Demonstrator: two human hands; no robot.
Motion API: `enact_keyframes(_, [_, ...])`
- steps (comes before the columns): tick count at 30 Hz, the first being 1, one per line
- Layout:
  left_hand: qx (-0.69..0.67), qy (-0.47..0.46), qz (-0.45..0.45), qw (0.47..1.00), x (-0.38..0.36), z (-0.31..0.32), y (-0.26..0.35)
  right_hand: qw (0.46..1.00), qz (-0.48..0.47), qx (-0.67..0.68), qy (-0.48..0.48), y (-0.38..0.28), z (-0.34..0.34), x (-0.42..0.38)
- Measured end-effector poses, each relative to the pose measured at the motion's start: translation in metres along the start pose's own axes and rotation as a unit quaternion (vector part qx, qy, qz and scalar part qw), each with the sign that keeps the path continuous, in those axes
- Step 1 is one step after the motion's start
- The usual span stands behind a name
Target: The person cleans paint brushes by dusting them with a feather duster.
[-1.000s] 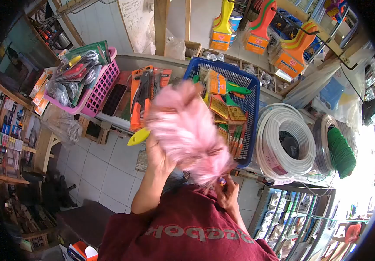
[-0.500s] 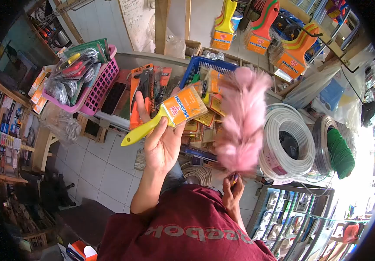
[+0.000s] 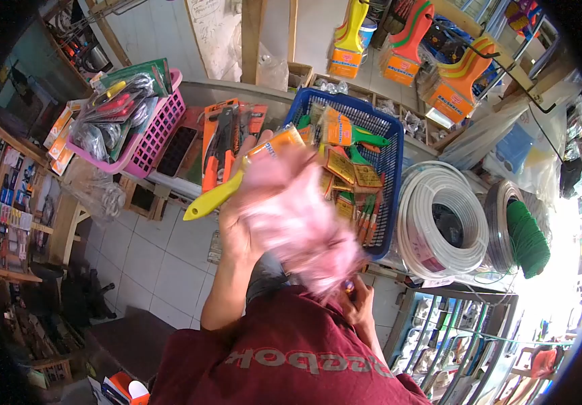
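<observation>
While the duster (image 3: 297, 223) sweeps back, blurred, over the paintbrush (image 3: 237, 181)

Left hand (image 3: 237, 229) grips the paintbrush handle; right hand (image 3: 357, 304) clenches the duster's handle; dusting continues.

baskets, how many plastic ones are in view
2: a pink basket at upper left holding packaged tools, and a blue basket at centre holding paintbrushes. Others may be hidden.

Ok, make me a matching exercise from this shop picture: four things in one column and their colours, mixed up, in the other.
Things:
1. feather duster
2. paintbrush handle
3. basket of packaged brushes
4. coil of cable

Colours:
A. blue
B. white
C. pink
D. yellow

Pairs: 1-C, 2-D, 3-A, 4-B. The left hand holds the paintbrush; the right hand grips the duster.
</observation>
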State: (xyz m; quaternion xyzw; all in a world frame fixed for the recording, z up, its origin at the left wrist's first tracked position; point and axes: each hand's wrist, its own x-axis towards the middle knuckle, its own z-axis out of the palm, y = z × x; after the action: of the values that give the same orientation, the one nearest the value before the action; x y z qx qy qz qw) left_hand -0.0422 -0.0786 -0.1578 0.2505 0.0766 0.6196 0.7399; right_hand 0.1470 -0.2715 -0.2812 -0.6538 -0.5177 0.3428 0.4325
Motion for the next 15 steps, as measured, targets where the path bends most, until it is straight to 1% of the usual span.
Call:
enact_keyframes(1, [0.001,-0.029,0.029,0.999,0.0,-0.003,-0.001,1.0,0.011,0.005,0.023,-0.001,0.001,0.001])
enact_keyframes(4, [0.0,-0.02,0.034,0.999,-0.003,-0.002,-0.002,0.997,-0.006,0.029,0.075,-0.004,0.002,0.002])
enact_keyframes(5, [-0.01,-0.035,0.029,0.999,-0.003,-0.002,-0.002,0.995,-0.011,0.037,0.094,-0.005,0.002,0.002])
enact_keyframes(7, [-0.032,-0.065,0.018,0.997,-0.002,-0.004,-0.002,0.995,-0.087,0.012,0.042,0.001,-0.001,0.005])
enact_keyframes(9, [-0.024,-0.045,0.021,0.998,-0.001,-0.003,-0.005,0.998,-0.035,-0.035,-0.045,0.003,-0.011,0.003])
enact_keyframes(10, [-0.019,-0.035,0.024,0.999,0.001,-0.002,-0.007,0.999,-0.028,-0.026,0.018,0.01,-0.005,0.003])
enact_keyframes(11, [-0.015,-0.024,0.03,0.999,0.002,-0.002,-0.008,0.999,-0.002,0.015,0.037,0.01,-0.004,0.004])
enact_keyframes(13, [-0.006,-0.034,0.041,0.999,0.002,0.0,-0.007,0.991,0.055,0.1,0.076,0.006,-0.003,0.003])
enact_keyframes(15, [-0.015,-0.04,0.044,0.998,0.002,0.0,-0.008,0.999,-0.005,0.032,0.022,0.001,-0.007,0.005])
